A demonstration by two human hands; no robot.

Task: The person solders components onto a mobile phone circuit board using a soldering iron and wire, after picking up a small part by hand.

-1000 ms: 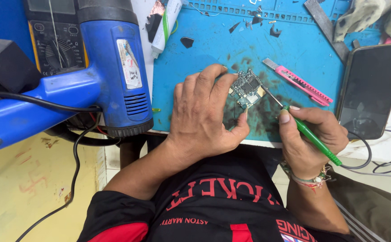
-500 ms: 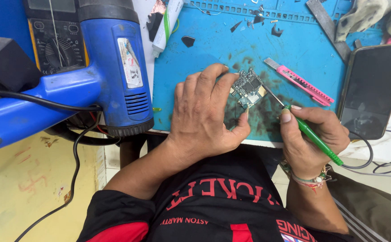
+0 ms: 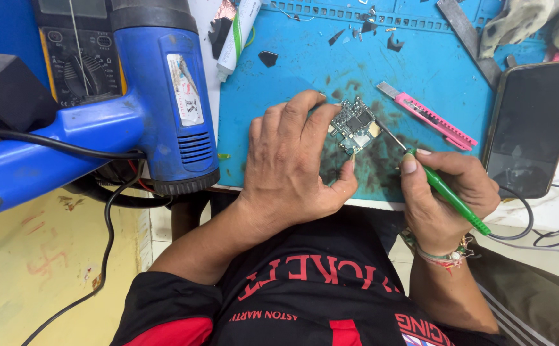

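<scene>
— Two hands at work; list them.
— Left hand [image 3: 292,166]: palm down on the blue rubber work mat [image 3: 420,70], fingers pinched narrowly on the edge of a small grey-green phone circuit board [image 3: 354,125]. Right hand [image 3: 446,192]: closed around a green-handled fine-tipped tool [image 3: 449,195], metal tip touching the board's right side.
— Board's position?
— Lying on the mat's dark-stained patch, just past the left fingertips. Its lower left edge is hidden behind the fingers.
— Surrounding items?
— Pink utility knife [image 3: 430,118], just right of the board. Black smartphone [image 3: 529,128], screen dark, at the mat's right edge. Blue heat gun [image 3: 164,96], left, nozzle cut off by the frame. Yellow-edged multimeter [image 3: 77,57] behind it, partly covered. White tube [image 3: 236,35] above, top cut off.
— Small scraps along the mat's far edge?
— Too small to identify.
</scene>
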